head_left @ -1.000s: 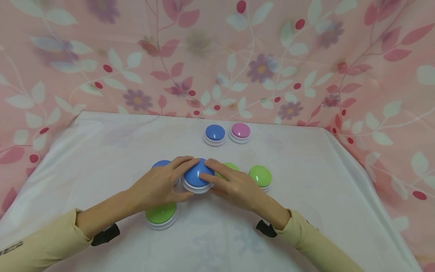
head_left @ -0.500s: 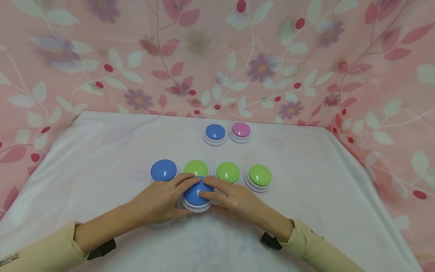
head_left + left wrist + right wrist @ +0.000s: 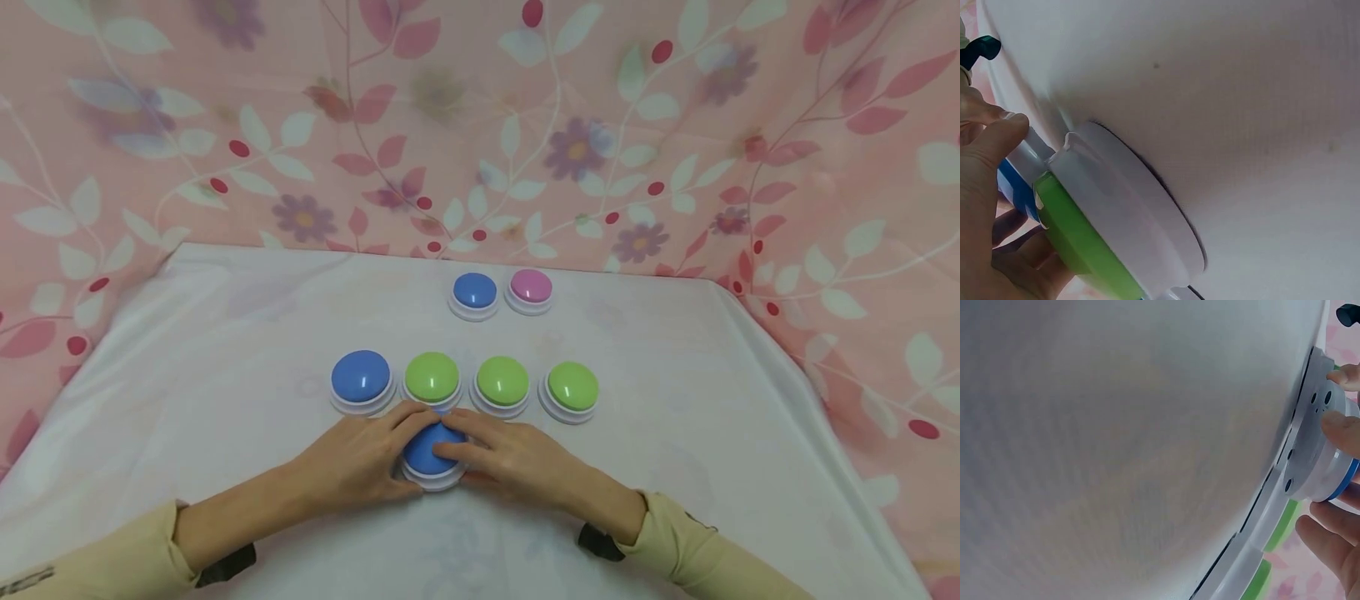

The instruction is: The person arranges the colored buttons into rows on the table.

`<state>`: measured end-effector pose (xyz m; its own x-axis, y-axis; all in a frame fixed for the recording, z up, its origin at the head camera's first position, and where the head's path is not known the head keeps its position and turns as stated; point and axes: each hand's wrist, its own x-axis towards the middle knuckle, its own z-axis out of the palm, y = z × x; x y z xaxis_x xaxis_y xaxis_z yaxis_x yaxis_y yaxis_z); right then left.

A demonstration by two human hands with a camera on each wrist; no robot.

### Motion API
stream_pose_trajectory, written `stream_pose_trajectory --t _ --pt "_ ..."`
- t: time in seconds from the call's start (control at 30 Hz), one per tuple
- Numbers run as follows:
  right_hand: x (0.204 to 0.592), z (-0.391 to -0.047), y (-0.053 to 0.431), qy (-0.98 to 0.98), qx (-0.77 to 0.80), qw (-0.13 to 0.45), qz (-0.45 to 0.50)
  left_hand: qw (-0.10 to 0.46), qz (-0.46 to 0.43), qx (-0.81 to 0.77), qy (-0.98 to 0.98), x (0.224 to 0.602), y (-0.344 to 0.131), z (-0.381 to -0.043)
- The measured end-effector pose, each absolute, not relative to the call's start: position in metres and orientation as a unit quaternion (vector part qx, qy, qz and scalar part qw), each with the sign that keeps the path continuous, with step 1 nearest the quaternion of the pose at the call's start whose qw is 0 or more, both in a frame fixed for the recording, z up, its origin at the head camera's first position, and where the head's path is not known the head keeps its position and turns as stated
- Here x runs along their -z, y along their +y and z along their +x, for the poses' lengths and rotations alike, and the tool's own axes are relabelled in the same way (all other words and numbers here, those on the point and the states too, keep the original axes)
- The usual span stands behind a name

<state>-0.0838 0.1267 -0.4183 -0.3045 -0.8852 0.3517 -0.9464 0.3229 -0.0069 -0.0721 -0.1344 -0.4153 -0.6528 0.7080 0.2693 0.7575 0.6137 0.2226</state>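
Observation:
Both hands grip one blue push button point(image 3: 431, 452) with a white base, in front of the row's gap side. My left hand point(image 3: 356, 457) has its thumb at the base's near edge and fingers at the far side of the dome. From the other side my right hand point(image 3: 521, 461) holds it, fingertips over the dome. In the right wrist view the base's underside point(image 3: 1310, 447) with its holes shows, so the button is raised and tilted. The left wrist view has a green button point(image 3: 1088, 240) close by my left hand; that hand hides it in the head view.
Just beyond the hands, a row holds a blue button point(image 3: 361, 377) and three green ones, such as the rightmost green button point(image 3: 573, 386). Farther back stand another blue button point(image 3: 474, 291) and a pink button point(image 3: 531, 286). A floral curtain point(image 3: 480, 125) rises behind the white-covered table point(image 3: 675, 350).
Both hands have drawn the blue button toward the body, lower in the head view. The row's second button from the left, a green one, has come into sight; the near-left green button is now covered.

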Motion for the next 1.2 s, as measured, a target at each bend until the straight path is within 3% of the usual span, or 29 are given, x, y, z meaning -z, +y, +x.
stream_pose_trajectory --t 0.67,1.2 --pt "0.4161 -0.0832 0.1220 -0.817 -0.078 0.085 0.565 0.058 -0.424 0.115 -0.897 0.4217 -0.1339 -0.0721" --pt "0.4175 -0.0898 0.1218 -0.821 -0.088 0.085 0.558 0.070 -0.414 0.113 -0.900 0.4228 -0.1342 -0.0767"
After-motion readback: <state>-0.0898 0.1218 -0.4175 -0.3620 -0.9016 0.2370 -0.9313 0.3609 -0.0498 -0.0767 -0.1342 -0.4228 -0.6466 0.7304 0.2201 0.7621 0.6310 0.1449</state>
